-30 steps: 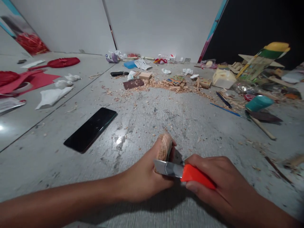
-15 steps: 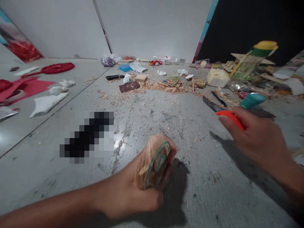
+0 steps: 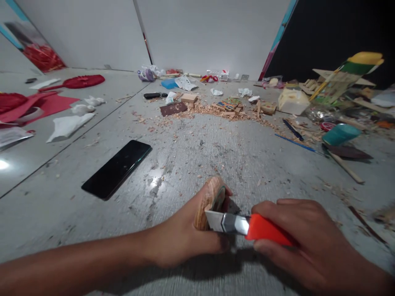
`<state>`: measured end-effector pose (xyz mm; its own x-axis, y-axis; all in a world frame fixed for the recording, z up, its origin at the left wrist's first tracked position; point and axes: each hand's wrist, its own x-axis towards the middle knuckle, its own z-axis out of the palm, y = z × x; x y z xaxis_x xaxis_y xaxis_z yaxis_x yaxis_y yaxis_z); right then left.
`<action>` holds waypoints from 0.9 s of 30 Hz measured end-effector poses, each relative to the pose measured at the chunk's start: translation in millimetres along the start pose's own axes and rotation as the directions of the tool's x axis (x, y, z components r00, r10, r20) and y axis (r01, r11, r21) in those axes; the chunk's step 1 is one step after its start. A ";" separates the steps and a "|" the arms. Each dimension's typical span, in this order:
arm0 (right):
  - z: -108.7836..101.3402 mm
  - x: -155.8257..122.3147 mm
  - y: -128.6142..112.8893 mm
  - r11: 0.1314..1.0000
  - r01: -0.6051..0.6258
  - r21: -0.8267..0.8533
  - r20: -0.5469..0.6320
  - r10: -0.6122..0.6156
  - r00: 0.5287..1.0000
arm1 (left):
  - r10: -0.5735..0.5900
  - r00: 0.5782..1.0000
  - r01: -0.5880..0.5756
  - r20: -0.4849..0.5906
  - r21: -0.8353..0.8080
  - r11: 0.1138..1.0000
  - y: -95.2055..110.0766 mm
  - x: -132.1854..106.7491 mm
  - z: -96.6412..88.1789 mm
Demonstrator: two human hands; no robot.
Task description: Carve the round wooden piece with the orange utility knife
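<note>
My left hand (image 3: 188,230) is closed round a small round wooden piece (image 3: 210,199) with green and red markings on its face, held on edge just above the grey floor. My right hand (image 3: 308,242) grips the orange handle of a utility knife (image 3: 247,227). The knife's metal blade points left and rests against the lower edge of the wooden piece, beside my left thumb.
A black phone (image 3: 117,168) lies on the floor to the left. Wood shavings and small blocks (image 3: 216,110) are strewn further back. A teal cup (image 3: 339,134), sticks and a blue pen (image 3: 296,144) lie at right. Red paper (image 3: 37,105) and white tissues (image 3: 68,125) lie at left.
Half a second ago my right hand was out to the right with the knife, away from the wood. It has come back, and the blade is against the wooden piece again.
</note>
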<state>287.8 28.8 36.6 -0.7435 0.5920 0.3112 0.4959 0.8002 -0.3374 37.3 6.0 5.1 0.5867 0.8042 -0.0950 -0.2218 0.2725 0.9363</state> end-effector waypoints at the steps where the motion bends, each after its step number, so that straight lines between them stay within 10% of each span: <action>1: 0.8 -0.1 -0.8 1.000 -0.001 0.010 0.009 0.001 1.000 | 0.009 1.000 -0.009 0.010 -0.001 1.000 -0.9 -0.4 0.6; 19: 18.6 -6.4 -3.4 0.996 -0.009 0.085 -0.019 0.011 1.000 | 0.020 0.997 -0.031 0.070 0.153 0.988 5.2 -5.7 4.5; 27: 9.0 -1.1 2.0 0.997 0.036 -0.066 -0.083 -0.041 0.996 | -0.071 0.992 0.076 0.102 -0.049 0.996 -0.9 -5.2 -6.5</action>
<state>285.6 28.9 27.6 -0.7236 0.5642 0.3976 0.4972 0.8256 -0.2667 29.3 5.0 2.6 0.6770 0.7251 -0.1263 -0.2147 0.3587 0.9084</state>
